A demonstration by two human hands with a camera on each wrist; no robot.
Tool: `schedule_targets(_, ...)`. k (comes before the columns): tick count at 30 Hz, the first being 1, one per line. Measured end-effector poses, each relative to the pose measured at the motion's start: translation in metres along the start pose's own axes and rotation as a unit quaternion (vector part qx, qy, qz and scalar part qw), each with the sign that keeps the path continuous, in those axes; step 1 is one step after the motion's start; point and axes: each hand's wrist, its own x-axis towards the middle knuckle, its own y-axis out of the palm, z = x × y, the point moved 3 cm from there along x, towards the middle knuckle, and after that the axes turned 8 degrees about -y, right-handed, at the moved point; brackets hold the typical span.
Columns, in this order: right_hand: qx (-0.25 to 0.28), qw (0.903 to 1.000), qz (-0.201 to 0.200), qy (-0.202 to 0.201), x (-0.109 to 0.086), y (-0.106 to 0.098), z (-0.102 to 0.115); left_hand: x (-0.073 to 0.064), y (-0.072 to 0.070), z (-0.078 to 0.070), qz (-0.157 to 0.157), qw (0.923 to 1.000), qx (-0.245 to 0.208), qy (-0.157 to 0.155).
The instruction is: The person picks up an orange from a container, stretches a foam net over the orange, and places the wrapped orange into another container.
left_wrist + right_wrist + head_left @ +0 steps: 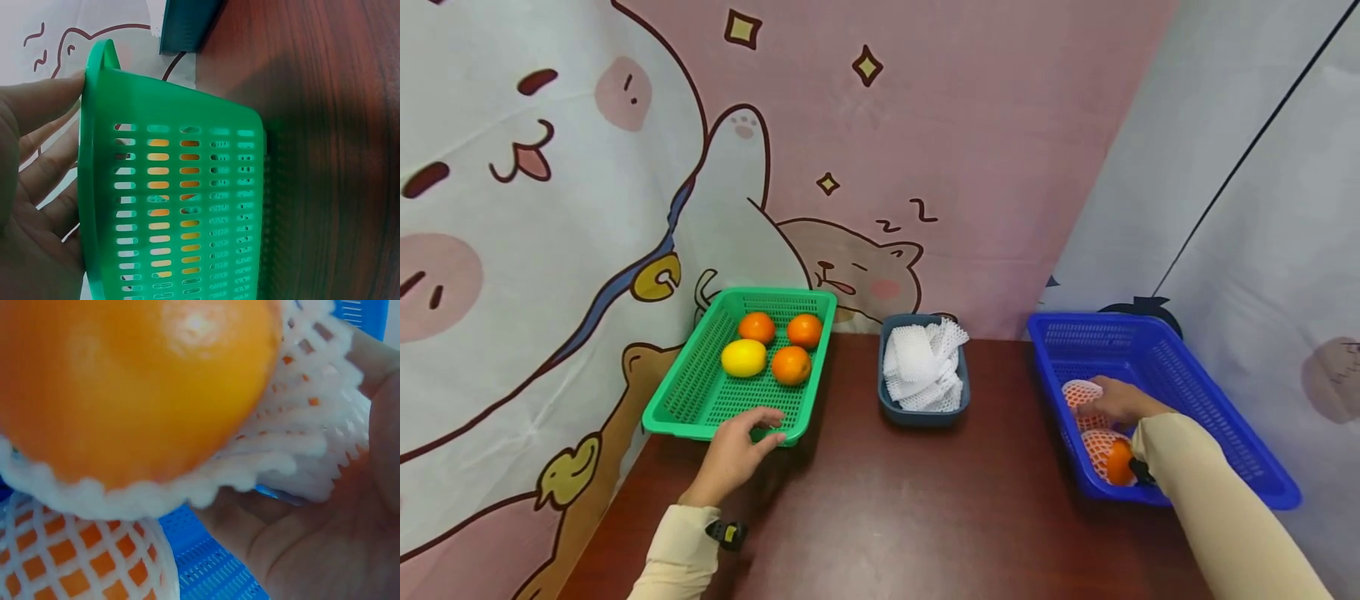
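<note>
My left hand (pixel 733 454) hovers at the near right corner of the green basket (pixel 658 417), fingers loosely bent with nothing between them. In the left wrist view its thumb (pixel 47 103) lies beside the basket rim; whether they touch I cannot tell. Inside that basket are a lemon (pixel 743 358) and three oranges (pixel 791 365). Down in the blue basket (pixel 1210 400), my right hand (pixel 1122 402) grips an orange in a white foam net (pixel 1081 393). Nearer the wrist sits another orange (pixel 1120 462) partly sleeved in foam net. A netted orange (pixel 75 562) shows below it in the right wrist view.
Between the two baskets stands a small dark grey-blue bin (pixel 925 417) heaped with white foam nets (pixel 925 362). All three containers rest on a dark brown table (pixel 880 517). A printed cloth (pixel 985 167) hangs behind and at the sides.
</note>
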Motion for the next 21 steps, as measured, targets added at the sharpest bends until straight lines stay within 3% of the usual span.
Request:
schedule_targets(10, -0.034, 0.9992, -0.014, -0.014, -0.009, -0.004, 0.01, 0.001, -0.001, -0.001, 0.003, 1.0, -0.002, 0.004)
schedule_targets(17, -0.099, 0.9938, -0.031, -0.04, -0.015, -0.016, 0.02, 0.003, -0.005, -0.002, 0.014, 0.9997, -0.018, -0.009)
schedule_targets(21, -0.106, 0.9922, -0.051, -0.042, -0.021, -0.024, 0.03, 0.008, -0.011, -0.004, 0.007, 0.9997, -0.021, -0.005)
